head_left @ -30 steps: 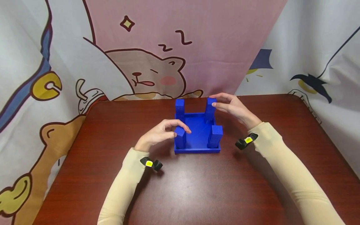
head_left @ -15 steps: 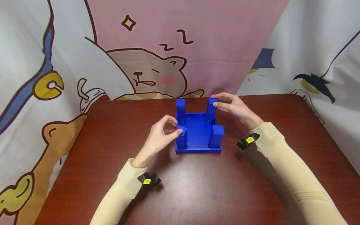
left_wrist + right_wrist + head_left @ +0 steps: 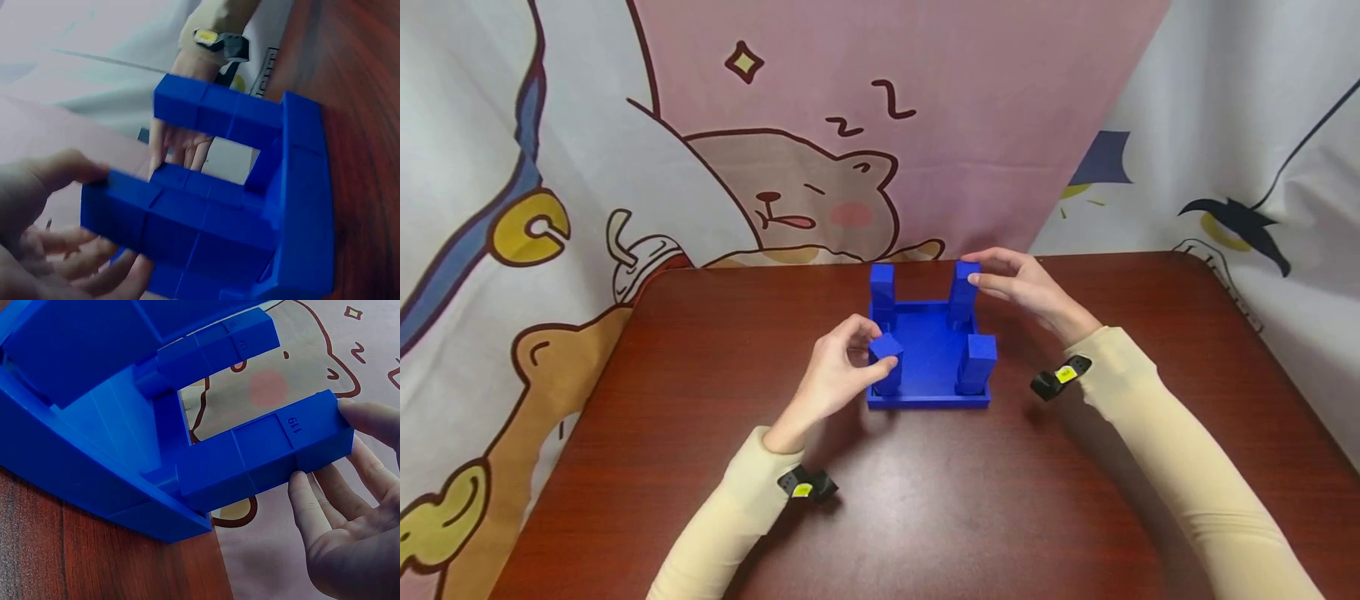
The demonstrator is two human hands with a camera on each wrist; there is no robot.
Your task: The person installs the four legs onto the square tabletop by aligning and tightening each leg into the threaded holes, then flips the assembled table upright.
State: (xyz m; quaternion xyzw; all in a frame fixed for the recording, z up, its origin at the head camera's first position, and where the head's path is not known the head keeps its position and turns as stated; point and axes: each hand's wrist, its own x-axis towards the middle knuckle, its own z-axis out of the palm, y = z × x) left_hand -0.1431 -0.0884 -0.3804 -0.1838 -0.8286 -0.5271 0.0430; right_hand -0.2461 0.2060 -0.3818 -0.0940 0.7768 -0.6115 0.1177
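Note:
A square blue tray (image 3: pixel 928 402) stands on the table, with a blue segmented post upright at each corner. My left hand (image 3: pixel 838 367) pinches the front-left post (image 3: pixel 891 380) near its top, thumb on the near side and fingers behind. That post's top is turned askew to the tray's sides. In the left wrist view the thumb and fingers straddle the upper block of this post (image 3: pixel 175 225). My right hand (image 3: pixel 1033 292) holds the top of the back-right post (image 3: pixel 962 302). The right wrist view shows a fingertip and thumb on this numbered post (image 3: pixel 269 456).
The front-right post (image 3: pixel 976 371) and back-left post (image 3: pixel 883 292) stand untouched. Brown wooden table (image 3: pixel 925 508) surrounds the tray. A printed curtain (image 3: pixel 985 125) hangs right behind the table's far edge. Each sleeved wrist carries a small black camera (image 3: pixel 1060 377).
My left hand drew back from above the front-left post, then came in around its top from the left. That post has turned on its axis. My right hand stays put.

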